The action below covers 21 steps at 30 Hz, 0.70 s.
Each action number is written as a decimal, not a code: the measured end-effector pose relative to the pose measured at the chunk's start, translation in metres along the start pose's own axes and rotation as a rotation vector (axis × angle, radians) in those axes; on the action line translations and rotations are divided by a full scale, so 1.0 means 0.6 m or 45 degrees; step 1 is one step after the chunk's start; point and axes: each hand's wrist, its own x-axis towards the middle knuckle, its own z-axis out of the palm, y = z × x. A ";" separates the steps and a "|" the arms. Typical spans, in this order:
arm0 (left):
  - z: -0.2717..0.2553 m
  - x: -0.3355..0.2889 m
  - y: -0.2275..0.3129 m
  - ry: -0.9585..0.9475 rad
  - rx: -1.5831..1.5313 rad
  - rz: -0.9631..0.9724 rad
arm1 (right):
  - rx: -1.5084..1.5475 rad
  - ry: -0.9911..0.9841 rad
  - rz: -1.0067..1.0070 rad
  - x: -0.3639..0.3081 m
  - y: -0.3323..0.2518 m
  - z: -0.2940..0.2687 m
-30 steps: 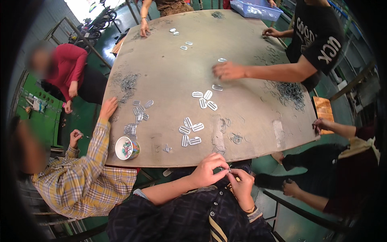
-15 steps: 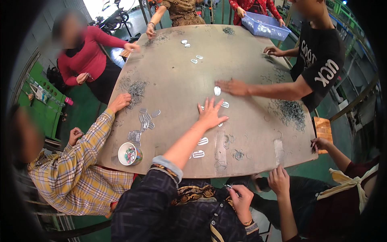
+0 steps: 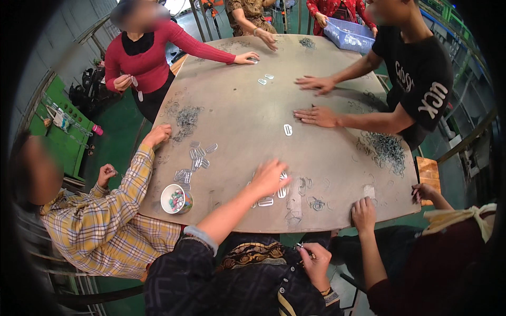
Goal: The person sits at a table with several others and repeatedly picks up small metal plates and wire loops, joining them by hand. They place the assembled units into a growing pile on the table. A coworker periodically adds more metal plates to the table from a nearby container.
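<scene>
One table (image 3: 237,100); left hand (image 3: 270,178) over several buckles (image 3: 265,201), right hand (image 3: 316,262) pinching piece (image 3: 300,245).

The floor (image 3: 121,139) is green and smooth, seen on L side btwn the furniture. A grey wall (image 3: 42,71) w/ panel lines rises at far L; nr it stands a green bench (image 3: 39,134). In the middle is a large brownish table (image 3: 237,110), its edges bent by the lens. At R, a wooden stool (image 3: 428,174) is beside the table. Strong white light (image 3: 176,5) comes in at top L, nr upright metal posts (image 3: 202,21).
</scene>
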 end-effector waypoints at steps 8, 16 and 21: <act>0.048 0.227 -0.093 0.464 0.110 0.050 | -0.061 -0.005 -0.056 0.002 -0.020 -0.001; 0.036 0.075 -0.038 0.094 0.127 0.131 | -0.019 -0.032 0.076 -0.002 -0.010 0.005; -0.038 -0.067 0.008 0.307 -0.138 0.338 | 0.030 -0.089 0.044 0.020 -0.025 0.009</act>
